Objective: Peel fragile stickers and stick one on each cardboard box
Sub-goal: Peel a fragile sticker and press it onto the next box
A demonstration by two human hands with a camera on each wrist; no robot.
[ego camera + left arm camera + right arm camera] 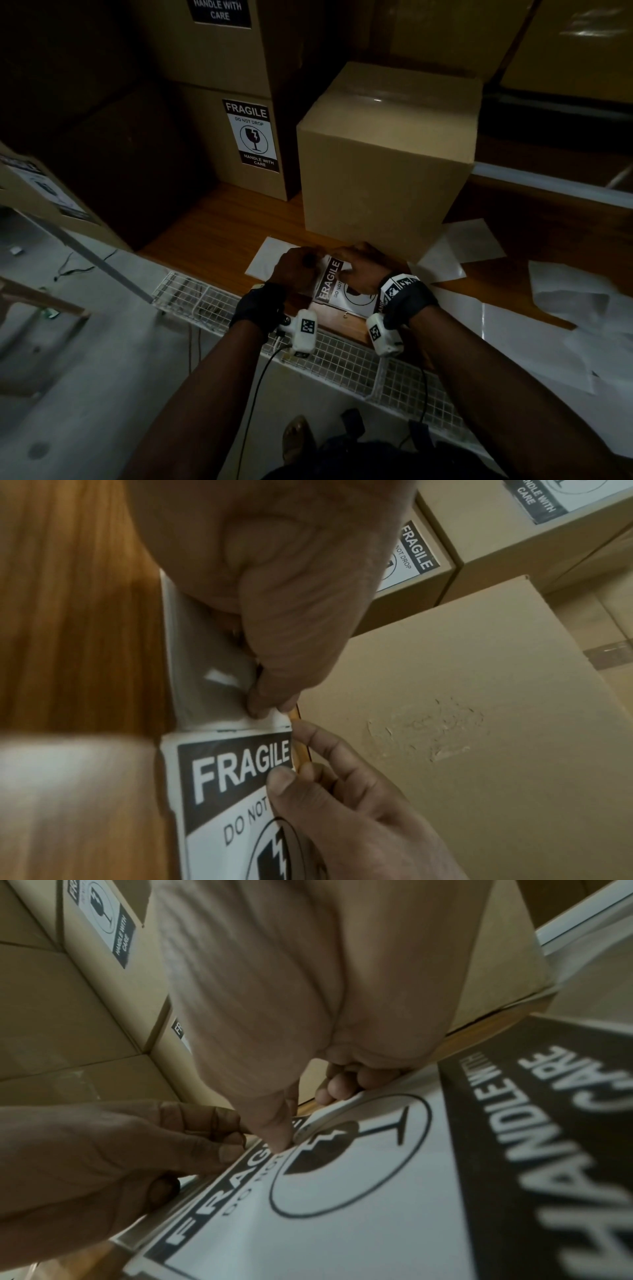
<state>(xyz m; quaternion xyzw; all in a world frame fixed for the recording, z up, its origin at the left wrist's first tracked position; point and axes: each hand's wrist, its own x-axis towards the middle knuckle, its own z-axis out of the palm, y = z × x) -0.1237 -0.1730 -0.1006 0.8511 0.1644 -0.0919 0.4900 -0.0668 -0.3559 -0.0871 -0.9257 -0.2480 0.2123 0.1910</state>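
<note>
A fragile sticker (337,286) on its backing sheet is laid flat on the wooden surface (219,222), just in front of a plain cardboard box (380,171). The left hand (296,269) is placed at the sheet's top corner beside the word FRAGILE, its fingers (270,696) curled and pinched on a white edge there; whether that edge is the sticker or only its backing cannot be told, since the close view is blurred. The right hand (359,270) is set on the sheet's far edge, with the thumb (277,1131) pressed down on the print and the other fingers curled over the edge, so the sticker is clamped between them.

Behind and to the left, a labelled box (236,144) is seen with a fragile label (251,135) already on its face, and another box is stacked above it. Loose white sheets (459,250) are scattered over the surface to the right. A white wire rack (342,363) is fixed along the near edge.
</note>
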